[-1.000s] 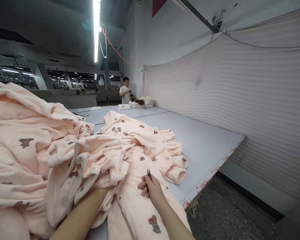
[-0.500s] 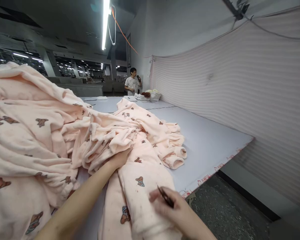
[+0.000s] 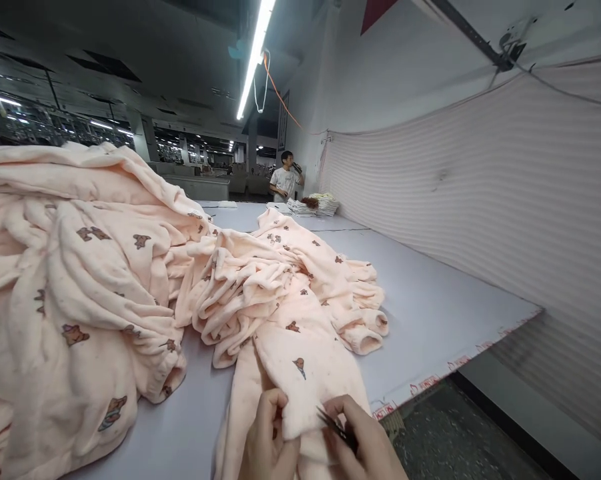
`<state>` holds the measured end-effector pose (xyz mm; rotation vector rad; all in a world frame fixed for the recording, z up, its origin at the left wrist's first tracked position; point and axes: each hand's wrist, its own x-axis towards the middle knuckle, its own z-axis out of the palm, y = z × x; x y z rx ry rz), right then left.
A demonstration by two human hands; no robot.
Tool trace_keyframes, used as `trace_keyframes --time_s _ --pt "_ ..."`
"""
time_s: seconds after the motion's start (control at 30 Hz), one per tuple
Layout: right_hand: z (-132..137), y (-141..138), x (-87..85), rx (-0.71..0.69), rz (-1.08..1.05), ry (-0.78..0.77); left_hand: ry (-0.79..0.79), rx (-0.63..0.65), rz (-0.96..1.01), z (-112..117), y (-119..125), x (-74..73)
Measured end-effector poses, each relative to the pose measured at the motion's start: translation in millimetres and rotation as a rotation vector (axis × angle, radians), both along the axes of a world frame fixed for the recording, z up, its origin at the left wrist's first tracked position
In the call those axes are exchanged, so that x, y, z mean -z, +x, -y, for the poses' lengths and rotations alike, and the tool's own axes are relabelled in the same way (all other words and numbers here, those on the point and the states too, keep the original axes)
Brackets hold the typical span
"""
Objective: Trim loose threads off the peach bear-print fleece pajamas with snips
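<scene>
A pale pink fleece garment (image 3: 325,367) printed with brown bears lies across the near part of the table. At its folded edge, low in the view, my left hand (image 3: 267,437) is closed, pinching the cloth between thumb and fingers. Close by on the right, my right hand (image 3: 363,440) is closed around small dark thread snips (image 3: 341,430), whose pointed tips lie over the pink cloth. Part of the snips is hidden in the palm. Ribbed-looking sleeve ends (image 3: 370,337) stick out on the garment's right side.
A large heap of the same pink fleece (image 3: 95,300) fills the left. The pale table (image 3: 440,293) runs back to stacked white cloths (image 3: 325,205), where a person (image 3: 284,180) stands holding something near the mouth. A striped cloth (image 3: 480,200) hangs along the right wall.
My left hand has drawn back from the bunched cloth to the near folded edge and now pinches it. My right hand, with the snips, has come beside it. The view has shifted left.
</scene>
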<state>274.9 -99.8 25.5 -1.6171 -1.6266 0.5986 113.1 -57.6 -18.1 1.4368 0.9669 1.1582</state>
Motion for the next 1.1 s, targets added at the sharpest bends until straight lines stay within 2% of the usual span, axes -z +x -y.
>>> trace_keyframes --time_s 0.1,0.17,0.23,0.33,0.4,0.47,0.53,0.6,0.67,0.73,0.8,0.87,0.93,1.1 --pt "5.0 2.2 -16.9 -0.033 0.102 0.053 0.033 0.0 0.068 -6.4 5.9 -3.8" --pt "4.9 2.7 -21.4 -0.074 0.14 0.079 0.055 0.005 0.071 -8.1 5.4 -4.6" --pt "1.9 2.0 -18.2 -0.036 0.216 0.104 0.046 0.008 0.1 -8.3 4.2 -5.0" --pt "-7.5 1.7 -5.1 0.105 0.291 0.19 0.0 0.016 0.158 -10.7 3.3 -9.4" --pt "-16.2 3.6 1.2 0.204 0.313 0.261 -0.115 0.124 0.182 -16.1 3.2 -16.6" --pt "-25.4 6.6 1.6 0.311 0.348 0.303 -0.302 0.29 0.245 -23.6 3.1 -26.8" --pt "-32.6 9.7 -2.7 0.372 0.364 0.259 -0.47 0.404 0.371 -30.5 3.2 -38.4" --pt "-35.6 12.0 -7.8 0.339 0.314 0.164 -0.56 0.427 0.511 -34.6 3.6 -49.4" --pt "-33.5 13.4 -10.0 0.22 0.211 0.137 -0.603 0.438 0.616 -35.7 4.6 -57.7" --pt "-27.9 13.5 -8.4 0.093 0.126 0.208 -0.62 0.462 0.671 -35.1 6.1 -62.5" --pt "-22.2 12.0 -4.9 0.034 0.132 0.316 -0.614 0.479 0.682 -34.3 8.0 -64.0" --pt "-19.2 9.9 -2.8 0.048 0.211 0.391 -0.602 0.495 0.668 -34.3 10.0 -62.9" --pt "-19.8 8.9 -3.2 0.082 0.254 0.401 -0.593 0.514 0.651 -35.3 11.4 -60.5" --pt "-24.2 13.9 -6.0 0.074 0.139 0.346 -0.574 0.579 0.597 -39.7 10.6 -57.1"
